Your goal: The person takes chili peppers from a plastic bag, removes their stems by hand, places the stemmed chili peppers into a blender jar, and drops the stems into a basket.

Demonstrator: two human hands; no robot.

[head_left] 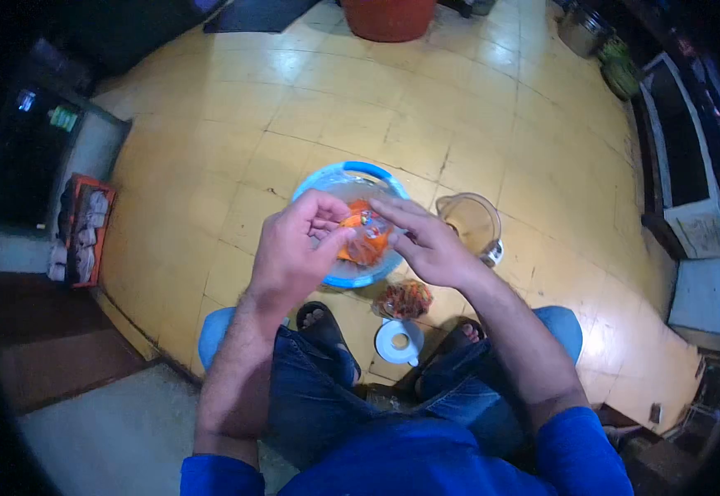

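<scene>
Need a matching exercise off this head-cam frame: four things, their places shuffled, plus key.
1. Clear plastic bag with orange contents
2. Transparent round-mouthed jug
3. White ring-shaped piece
4. Round red tub

A. Yellow tiled floor, between the sandalled feet
B. Top edge of the view
C. Held up over the round blue plastic basin
D. Right of the basin

Pairs: 1-C; 2-D; 3-A; 4-B

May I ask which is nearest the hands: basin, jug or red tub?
The blue basin: left hand and right hand are partly over it; jug and red tub stand apart.
</scene>
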